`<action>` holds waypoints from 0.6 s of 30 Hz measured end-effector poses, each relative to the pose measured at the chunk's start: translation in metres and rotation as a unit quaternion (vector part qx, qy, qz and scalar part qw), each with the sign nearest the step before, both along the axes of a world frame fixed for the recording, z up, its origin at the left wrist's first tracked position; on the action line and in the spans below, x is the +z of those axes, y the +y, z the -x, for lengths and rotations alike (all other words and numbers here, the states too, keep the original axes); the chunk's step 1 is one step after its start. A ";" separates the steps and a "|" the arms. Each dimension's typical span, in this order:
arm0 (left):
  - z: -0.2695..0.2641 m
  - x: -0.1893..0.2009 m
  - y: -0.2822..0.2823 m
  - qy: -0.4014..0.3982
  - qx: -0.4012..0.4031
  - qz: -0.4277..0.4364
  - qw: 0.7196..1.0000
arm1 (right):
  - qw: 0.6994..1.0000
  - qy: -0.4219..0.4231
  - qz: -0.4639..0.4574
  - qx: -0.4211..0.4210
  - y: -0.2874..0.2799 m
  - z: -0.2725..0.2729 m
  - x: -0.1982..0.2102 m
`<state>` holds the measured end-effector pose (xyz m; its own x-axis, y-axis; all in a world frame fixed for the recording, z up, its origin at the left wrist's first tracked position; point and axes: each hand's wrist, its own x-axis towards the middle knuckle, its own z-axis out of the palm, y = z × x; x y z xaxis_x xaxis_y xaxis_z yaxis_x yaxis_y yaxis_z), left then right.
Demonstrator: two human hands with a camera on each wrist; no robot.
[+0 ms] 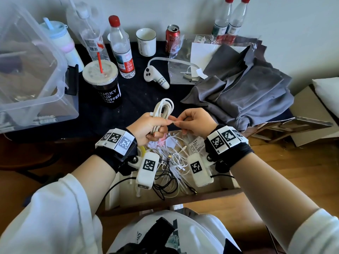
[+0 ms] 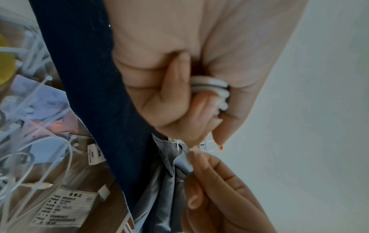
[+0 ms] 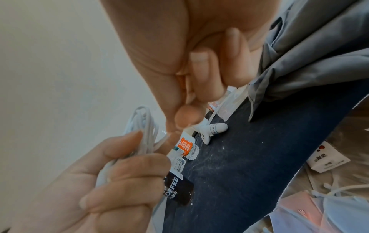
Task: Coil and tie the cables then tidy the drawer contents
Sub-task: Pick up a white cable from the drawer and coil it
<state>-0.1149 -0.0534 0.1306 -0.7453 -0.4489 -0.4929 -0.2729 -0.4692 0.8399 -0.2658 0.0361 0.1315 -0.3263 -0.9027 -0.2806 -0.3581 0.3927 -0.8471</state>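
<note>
1. Two hands meeting above the open drawer (image 1: 227,182): left hand (image 1: 146,125) clenched around the middle of a coiled white cable (image 1: 162,110), right hand (image 1: 194,123) pinching what looks like a thin white tie (image 1: 174,122) at the fingertips, too small to make out clearly.
2. Coil held upright, long axis running up and away from the body, top loop standing clear above the left fist, bottom loop just showing below it.
3. Tie lying crosswise to that axis, its tip touching or nearly touching the left thumb; right hand just beside the bundle, on its right.
4. Judged the step in hand: binding this coil at its waist, where the left grip already gathers the strands.
5. Likely need: tie passed around the bundle just above the left fingers, with the left grip kept firm so the loops do not spring apart.
6. More loose white and black cables (image 1: 170,171) tangled in the drawer below, not yet coiled.
</note>
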 end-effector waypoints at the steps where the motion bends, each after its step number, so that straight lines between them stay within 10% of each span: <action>1: 0.000 0.000 0.000 0.002 0.002 0.000 1.000 | 1.000 -0.002 0.008 -0.001 0.001 -0.001 0.003; 14: 0.000 -0.001 -0.010 -0.015 0.054 -0.004 0.998 | 0.955 -0.232 0.139 0.123 0.001 -0.003 0.041; 18: 0.007 0.001 -0.003 -0.035 0.024 0.044 0.998 | 0.982 -0.030 0.174 0.064 -0.009 -0.014 0.030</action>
<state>-0.1217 -0.0567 0.1319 -0.6869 -0.5272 -0.5002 -0.3109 -0.4090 0.8580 -0.2518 0.0267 0.1616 -0.1957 -0.9800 0.0373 -0.3310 0.0302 -0.9432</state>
